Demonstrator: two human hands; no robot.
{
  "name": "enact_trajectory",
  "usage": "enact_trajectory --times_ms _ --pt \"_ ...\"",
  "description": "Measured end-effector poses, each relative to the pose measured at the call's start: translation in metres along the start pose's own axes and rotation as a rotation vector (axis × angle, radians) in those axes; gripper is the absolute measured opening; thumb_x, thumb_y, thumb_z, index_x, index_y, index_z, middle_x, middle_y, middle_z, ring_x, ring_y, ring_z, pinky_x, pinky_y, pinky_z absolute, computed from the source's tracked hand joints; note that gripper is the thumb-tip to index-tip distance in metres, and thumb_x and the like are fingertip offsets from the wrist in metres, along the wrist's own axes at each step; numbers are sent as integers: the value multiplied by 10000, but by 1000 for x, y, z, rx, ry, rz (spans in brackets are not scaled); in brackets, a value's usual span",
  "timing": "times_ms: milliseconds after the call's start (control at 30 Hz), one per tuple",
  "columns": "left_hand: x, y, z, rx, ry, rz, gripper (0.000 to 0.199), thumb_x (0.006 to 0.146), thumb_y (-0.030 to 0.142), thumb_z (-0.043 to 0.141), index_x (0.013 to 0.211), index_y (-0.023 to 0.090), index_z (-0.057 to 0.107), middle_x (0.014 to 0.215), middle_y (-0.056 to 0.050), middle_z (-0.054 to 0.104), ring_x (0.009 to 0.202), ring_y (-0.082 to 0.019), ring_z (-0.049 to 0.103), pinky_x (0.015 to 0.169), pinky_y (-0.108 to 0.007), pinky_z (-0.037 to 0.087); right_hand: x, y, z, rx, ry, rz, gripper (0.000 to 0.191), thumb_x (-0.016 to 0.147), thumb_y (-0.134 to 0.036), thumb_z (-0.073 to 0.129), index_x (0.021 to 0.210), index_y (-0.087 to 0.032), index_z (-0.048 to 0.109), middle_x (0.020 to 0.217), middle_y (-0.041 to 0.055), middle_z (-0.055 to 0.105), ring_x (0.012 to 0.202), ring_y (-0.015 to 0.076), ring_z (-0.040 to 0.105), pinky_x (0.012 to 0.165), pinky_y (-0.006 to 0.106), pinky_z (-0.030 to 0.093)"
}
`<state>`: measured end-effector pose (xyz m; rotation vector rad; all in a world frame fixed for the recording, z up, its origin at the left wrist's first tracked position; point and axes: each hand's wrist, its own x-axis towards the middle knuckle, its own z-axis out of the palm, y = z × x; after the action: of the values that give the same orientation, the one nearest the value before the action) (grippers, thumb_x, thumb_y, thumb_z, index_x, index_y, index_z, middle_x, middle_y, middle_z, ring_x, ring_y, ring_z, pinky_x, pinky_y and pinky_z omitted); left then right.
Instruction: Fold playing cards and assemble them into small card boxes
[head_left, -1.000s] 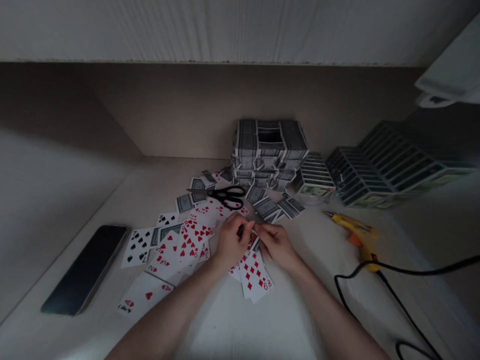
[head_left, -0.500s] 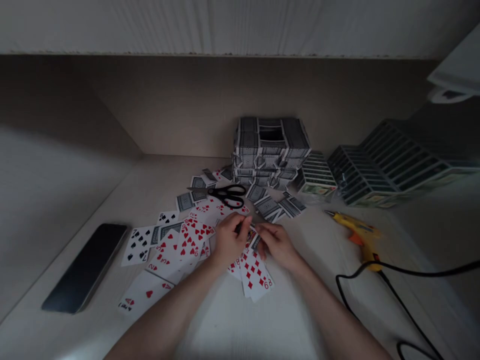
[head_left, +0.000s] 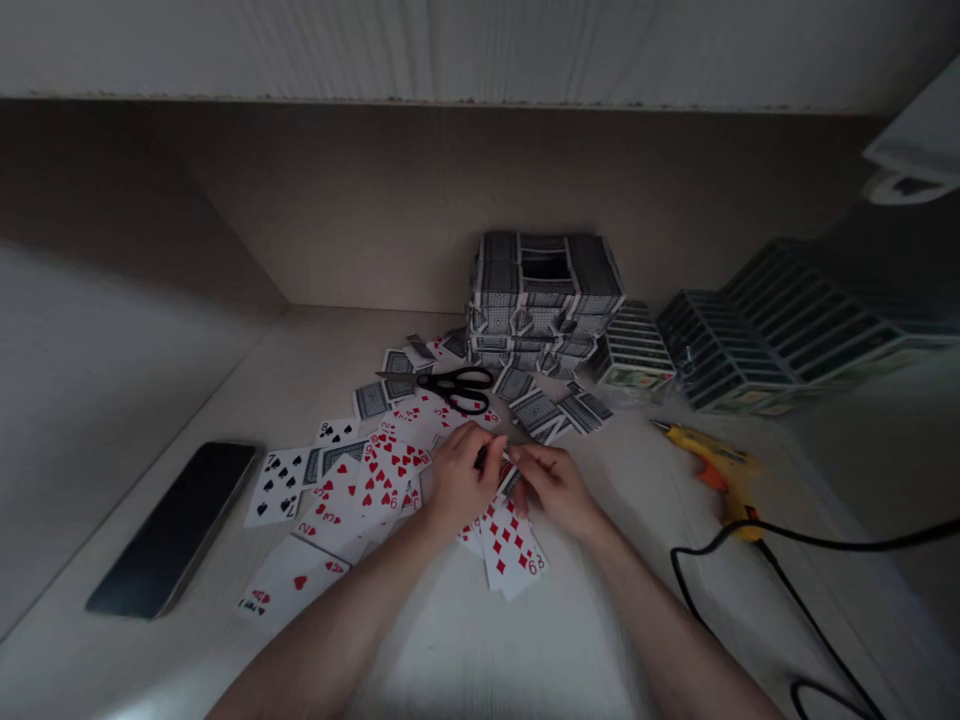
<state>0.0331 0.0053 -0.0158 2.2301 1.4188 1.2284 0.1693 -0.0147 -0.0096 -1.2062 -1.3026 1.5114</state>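
Both my hands meet over the scattered cards, pinching one playing card (head_left: 509,478) between them. My left hand (head_left: 466,470) is closed on the card's left side and hides part of it. From the right, my right hand (head_left: 553,487) grips the same card with thumb and fingers. Below the hands lie loose diamond cards (head_left: 510,545), face up. To the left spread heart cards (head_left: 390,474) and a seven of spades (head_left: 276,487). Black-handled scissors (head_left: 454,382) rest on cards just beyond my hands.
A box-shaped structure of folded cards (head_left: 546,300) stands against the back wall. Right of it are stacked card packs (head_left: 637,350). A yellow glue gun (head_left: 720,465) with a black cable lies at the right, a phone (head_left: 176,530) at the left. A shelf edge (head_left: 450,103) runs overhead.
My hands stay at nearly the same spot. The held card is tilted slightly differently between the fingers, and less of its face shows. The view has shifted a little.
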Motion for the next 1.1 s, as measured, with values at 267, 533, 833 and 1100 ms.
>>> enact_trajectory --times_ms 267,533,833,1100 --pt "-1 -1 2 15 -8 32 200 841 246 453 650 189 478 616 -7 505 638 -133 494 594 -257 360 2 3 0 4 29 16 372 802 -472 441 579 -178 487 338 -44 502 293 83 429 352 197 292" --pt "0 0 1 -5 -14 -20 209 841 260 455 647 186 476 620 -8 517 633 -129 493 598 -253 369 1 1 0 28 3 8 348 805 -458 436 614 -174 498 344 -48 502 297 86 438 356 196 289" --pt "0 -1 1 16 -14 7 217 844 259 446 640 188 467 616 -8 503 640 -134 493 595 -257 358 2 2 1 9 27 13 354 792 -465 445 588 -179 491 346 -44 509 303 93 456 357 200 310" --pt "1 -4 2 -46 30 -111 238 854 267 423 628 193 431 612 3 480 621 -126 480 570 -245 340 3 -2 1 38 33 -7 375 788 -500 482 611 -171 516 403 -23 567 357 98 508 404 203 371"
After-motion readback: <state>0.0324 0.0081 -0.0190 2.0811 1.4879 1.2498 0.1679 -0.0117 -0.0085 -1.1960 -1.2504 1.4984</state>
